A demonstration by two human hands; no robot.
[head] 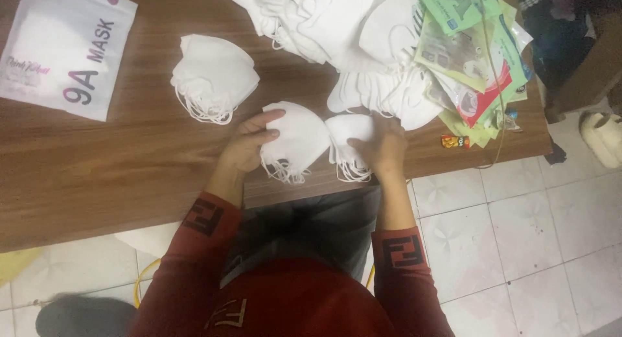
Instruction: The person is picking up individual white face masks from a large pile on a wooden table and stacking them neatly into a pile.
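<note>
A small stack of folded white face masks (295, 139) is held at the near edge of a wooden table (129, 162), pinched by the left hand (249, 142) with the thumb on top and the fingers curled beneath, seemingly so the edges stay lined up. Just beside it, a second white mask (350, 131) is pressed flat under the right hand (383, 146), whose fingers lie together on it. Farther back are another neat mask stack (214, 74), a loose heap of masks (337, 26), a white pouch (61, 48) and colourful packets (473, 58).
</note>
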